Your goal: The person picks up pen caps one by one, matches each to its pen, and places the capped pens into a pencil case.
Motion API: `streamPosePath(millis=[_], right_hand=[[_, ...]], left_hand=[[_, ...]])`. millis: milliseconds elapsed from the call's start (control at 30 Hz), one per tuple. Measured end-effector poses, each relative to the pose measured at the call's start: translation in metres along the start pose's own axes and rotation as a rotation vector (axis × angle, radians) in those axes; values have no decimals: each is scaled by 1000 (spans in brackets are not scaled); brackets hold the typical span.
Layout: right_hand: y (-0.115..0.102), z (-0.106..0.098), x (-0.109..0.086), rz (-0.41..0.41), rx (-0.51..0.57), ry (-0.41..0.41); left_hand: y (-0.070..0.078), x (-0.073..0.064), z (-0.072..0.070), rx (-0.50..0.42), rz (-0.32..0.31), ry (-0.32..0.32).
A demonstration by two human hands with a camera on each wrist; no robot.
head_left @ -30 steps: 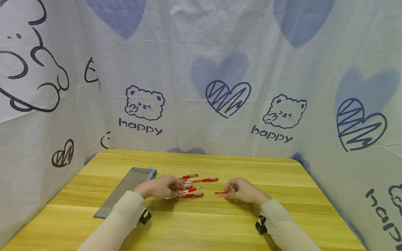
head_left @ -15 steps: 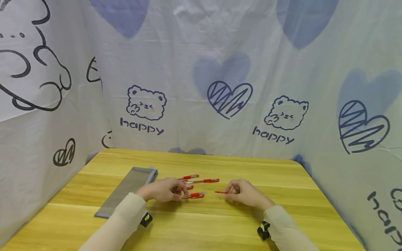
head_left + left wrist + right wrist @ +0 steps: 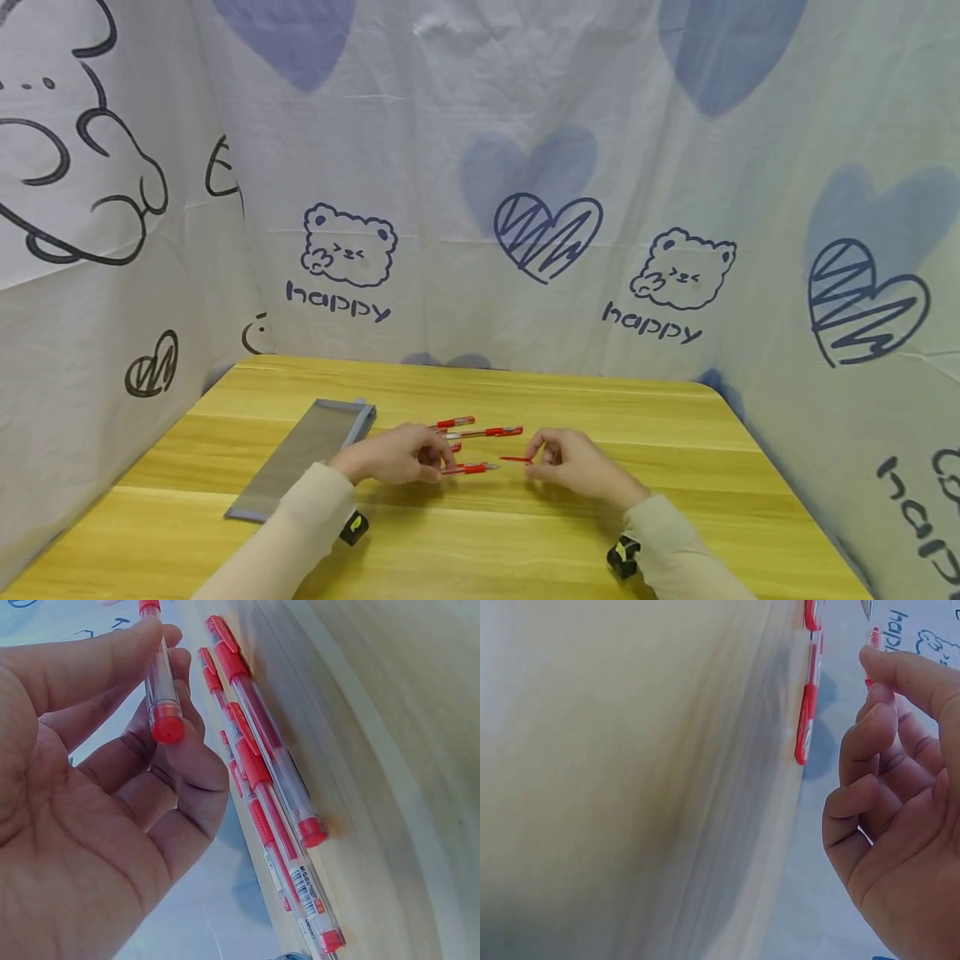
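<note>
My left hand (image 3: 401, 454) pinches an uncapped red gel pen (image 3: 471, 469) by its clear barrel, the metal tip pointing right. In the left wrist view the pen's red end plug (image 3: 167, 729) faces the camera, with thumb and fingertips around the barrel (image 3: 159, 679). My right hand (image 3: 577, 465) pinches a small red pen cap (image 3: 515, 459) between thumb and index finger. The right wrist view shows the cap (image 3: 874, 646) just short of the pen's tip (image 3: 867, 607); the two are apart. Several capped red pens (image 3: 491, 432) lie beyond the left hand.
A grey zip pouch (image 3: 292, 458) lies flat on the wooden table (image 3: 480, 542), left of the left hand. Printed cloth (image 3: 450, 325) hangs behind the table and at both sides.
The pen in my left hand has come lower in the head view, then moved slightly right. My right hand has shifted left, bringing the cap closer to the pen's tip.
</note>
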State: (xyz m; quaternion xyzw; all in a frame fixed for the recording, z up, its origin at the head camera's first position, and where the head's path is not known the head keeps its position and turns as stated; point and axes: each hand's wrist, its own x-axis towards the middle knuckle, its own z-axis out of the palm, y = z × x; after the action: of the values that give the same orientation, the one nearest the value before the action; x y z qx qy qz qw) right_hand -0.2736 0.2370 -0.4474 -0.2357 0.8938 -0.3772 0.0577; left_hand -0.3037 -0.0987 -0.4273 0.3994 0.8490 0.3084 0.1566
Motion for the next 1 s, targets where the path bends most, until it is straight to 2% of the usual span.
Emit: streamPosePath(millis=[500, 733, 1000], right_hand=[[-12, 9, 2, -22, 9, -11], [-14, 11, 2, -36, 17, -15], [-15, 9, -1, -24, 38, -24]], left_hand=[[7, 3, 2, -10, 10, -5], [8, 7, 3, 24, 40, -10], [9, 10, 7, 38, 43, 16]])
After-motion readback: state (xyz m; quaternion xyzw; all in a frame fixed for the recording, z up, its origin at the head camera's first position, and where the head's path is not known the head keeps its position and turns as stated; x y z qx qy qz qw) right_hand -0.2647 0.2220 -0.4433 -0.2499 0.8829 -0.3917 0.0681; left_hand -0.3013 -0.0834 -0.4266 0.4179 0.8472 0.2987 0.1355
